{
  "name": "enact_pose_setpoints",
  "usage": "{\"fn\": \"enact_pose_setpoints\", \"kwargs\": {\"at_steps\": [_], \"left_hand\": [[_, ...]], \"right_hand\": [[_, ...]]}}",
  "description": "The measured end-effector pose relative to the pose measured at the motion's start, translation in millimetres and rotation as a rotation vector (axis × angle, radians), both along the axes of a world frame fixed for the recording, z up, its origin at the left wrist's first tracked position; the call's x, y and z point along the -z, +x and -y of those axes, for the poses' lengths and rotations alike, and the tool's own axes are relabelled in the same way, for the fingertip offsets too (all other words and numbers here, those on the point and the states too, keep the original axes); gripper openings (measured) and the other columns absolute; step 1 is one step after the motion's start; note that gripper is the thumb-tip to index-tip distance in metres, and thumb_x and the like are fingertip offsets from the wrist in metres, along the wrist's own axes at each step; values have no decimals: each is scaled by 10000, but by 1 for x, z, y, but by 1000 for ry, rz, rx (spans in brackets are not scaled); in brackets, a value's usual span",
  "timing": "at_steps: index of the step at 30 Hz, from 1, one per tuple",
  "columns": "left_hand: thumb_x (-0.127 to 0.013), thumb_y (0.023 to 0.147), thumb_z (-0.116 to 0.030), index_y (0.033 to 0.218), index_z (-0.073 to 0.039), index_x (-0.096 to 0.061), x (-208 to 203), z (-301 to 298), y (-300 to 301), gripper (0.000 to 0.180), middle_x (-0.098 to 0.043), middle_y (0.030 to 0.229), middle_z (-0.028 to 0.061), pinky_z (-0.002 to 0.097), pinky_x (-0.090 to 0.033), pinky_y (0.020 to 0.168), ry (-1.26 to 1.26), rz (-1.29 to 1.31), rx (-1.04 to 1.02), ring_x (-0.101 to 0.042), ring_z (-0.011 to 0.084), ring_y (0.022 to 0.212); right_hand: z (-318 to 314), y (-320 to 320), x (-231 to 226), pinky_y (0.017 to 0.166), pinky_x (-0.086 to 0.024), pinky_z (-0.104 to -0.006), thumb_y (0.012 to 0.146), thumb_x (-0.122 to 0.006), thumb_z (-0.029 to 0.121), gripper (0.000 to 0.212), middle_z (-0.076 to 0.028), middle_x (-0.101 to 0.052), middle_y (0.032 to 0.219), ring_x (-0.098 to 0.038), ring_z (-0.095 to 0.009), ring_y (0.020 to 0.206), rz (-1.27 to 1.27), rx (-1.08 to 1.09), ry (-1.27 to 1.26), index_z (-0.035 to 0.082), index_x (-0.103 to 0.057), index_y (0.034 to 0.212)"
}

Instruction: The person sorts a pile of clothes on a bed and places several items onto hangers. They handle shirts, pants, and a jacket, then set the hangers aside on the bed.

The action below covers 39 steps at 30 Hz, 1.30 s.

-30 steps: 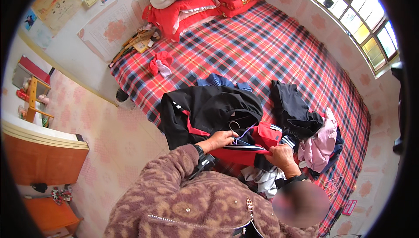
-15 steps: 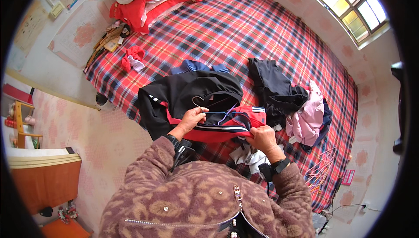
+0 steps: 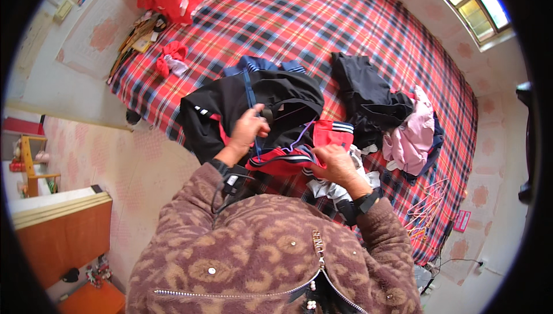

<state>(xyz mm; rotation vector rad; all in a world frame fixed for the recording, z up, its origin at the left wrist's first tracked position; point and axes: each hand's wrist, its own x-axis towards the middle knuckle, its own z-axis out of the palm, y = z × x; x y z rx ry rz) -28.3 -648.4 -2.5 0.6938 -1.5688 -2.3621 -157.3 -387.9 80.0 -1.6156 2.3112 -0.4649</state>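
Observation:
A black jacket [image 3: 213, 101] with red panels and white stripes lies spread on the bed in front of me. My left hand [image 3: 249, 132] is closed at its left side, where a narrow dark blue strip [image 3: 250, 92] runs up past the fingers. With my right hand [image 3: 337, 167] I grip the red edge [image 3: 282, 162] of the same jacket at the near right. Inside its opening, between my hands, shows part of a purple hanger [image 3: 300, 135]. What lies under my left fingers is partly hidden.
Black clothing [image 3: 363, 89] and a pink garment [image 3: 416, 132] lie to the right. White cloth [image 3: 325, 188] is under my right wrist, hangers [image 3: 426, 210] at the bed's right edge. A blue striped garment [image 3: 259, 63] lies behind the jacket, a red cloth [image 3: 171, 58] farther left.
My left hand has moved up and away from the jacket's near edge, and the hanger hook beside it no longer shows. My right hand has shifted slightly left and nearer on the red edge.

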Motion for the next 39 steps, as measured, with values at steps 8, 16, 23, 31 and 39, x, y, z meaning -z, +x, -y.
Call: {"fn": "enact_pose_setpoints", "kwargs": {"at_steps": [8,16,23,31,39], "left_hand": [[-468,972,-265,1269,-53,-517,-26,-84,6,369,-594,697,-2,195,-429,555,16,124,794,-533,53,585],[-463,976,-317,1177,-31,-603,-29,-104,10,376,-477,588,-38,198,-328,483,84,173,1016,-406,39,502],[-457,966,-377,1122,-43,-632,-23,-98,-1,408,-525,550,1,196,-332,438,99,255,1031,-416,48,447],[-526,918,-282,1161,-54,-597,44,-75,-38,341,-638,1013,56,255,-461,791,-128,257,386,-586,124,884],[-577,824,-224,1276,-7,-487,146,-60,-25,510,-553,1247,175,331,-405,983,-681,515,604,-536,274,1156]], "right_hand": [[3,-9,-23,1028,-335,-413,695,-625,90,499,-93,-487,1300,-417,-282,1245,-360,11,-154,135,-559,1188],[-63,-9,20,799,-470,-378,823,-597,238,177,-86,-641,847,-614,-271,884,211,25,326,87,-653,898],[-118,23,18,748,-473,-320,885,-580,335,302,-78,-665,830,-617,-185,782,799,302,407,60,-640,997],[-227,16,-4,665,-494,-244,917,-516,183,206,-54,-646,867,-624,-134,722,1075,1013,-265,10,-626,940],[-374,30,73,791,-513,-317,904,-575,294,388,-115,-640,986,-626,-203,860,452,1801,-607,33,-539,1190]]}}
